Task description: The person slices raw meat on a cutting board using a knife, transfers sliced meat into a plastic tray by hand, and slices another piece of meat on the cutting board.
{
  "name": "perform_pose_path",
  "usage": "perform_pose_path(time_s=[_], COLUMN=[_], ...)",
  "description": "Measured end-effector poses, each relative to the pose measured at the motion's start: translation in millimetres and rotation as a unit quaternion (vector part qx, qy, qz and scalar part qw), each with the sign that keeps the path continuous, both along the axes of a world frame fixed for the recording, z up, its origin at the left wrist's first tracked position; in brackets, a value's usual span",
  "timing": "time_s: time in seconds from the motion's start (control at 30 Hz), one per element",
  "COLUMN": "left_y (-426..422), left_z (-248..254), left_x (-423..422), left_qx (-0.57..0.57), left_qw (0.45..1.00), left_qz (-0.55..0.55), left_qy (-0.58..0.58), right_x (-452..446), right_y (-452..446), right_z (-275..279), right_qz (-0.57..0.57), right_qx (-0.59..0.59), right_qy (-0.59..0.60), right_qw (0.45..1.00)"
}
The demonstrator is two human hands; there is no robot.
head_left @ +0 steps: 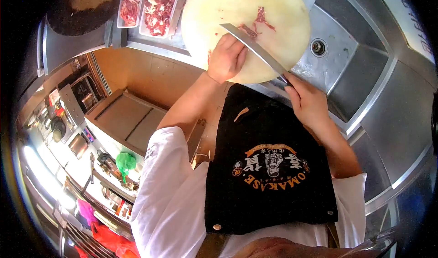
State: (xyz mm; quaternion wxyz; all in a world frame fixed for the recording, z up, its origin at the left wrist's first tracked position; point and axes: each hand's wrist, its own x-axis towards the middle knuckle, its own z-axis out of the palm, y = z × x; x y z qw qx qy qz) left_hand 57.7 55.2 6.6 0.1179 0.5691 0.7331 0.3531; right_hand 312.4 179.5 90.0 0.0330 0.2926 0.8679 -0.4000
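My right hand is wrapped round the handle of a long knife, whose blade slants up and left over a round, pale cutting board. Near the blade, my left hand rests at the board's front left with its fingers curled; what they hold, if anything, is hidden. Red meat scraps lie on the board just beyond the blade, with small bits scattered about. Two clear containers of cut meat stand left of the board, one larger and one narrower.
A metal sink with a round drain lies right of the board. A dark round object is at the upper left. Lower left are shelves with utensils and a green bag. A black apron covers my front.
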Motion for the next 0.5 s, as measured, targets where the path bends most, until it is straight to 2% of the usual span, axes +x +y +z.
perform_pose_path(time_s=[0.13, 0.23, 0.33, 0.5], left_y=[0, -2, -1, -1], left_z=[-3, -6, -5, -4], left_x=[-2, -6, -7, -5], left_qx=[-0.002, -0.004, -0.006, -0.004], left_qw=[1.0, 1.0, 1.0, 0.999], left_qz=[-0.001, -0.014, -0.012, -0.017], left_qy=[0.005, 0.003, -0.006, -0.03], right_x=[-8, -62, -71, -7], right_y=[7, 14, 11, 3], right_z=[-3, -19, -30, -12], right_qz=[0.001, 0.033, 0.019, -0.01], right_qx=[-0.013, -0.031, -0.026, -0.023], right_qy=[-0.009, -0.058, -0.004, -0.03], right_qw=[1.0, 0.997, 0.999, 0.999])
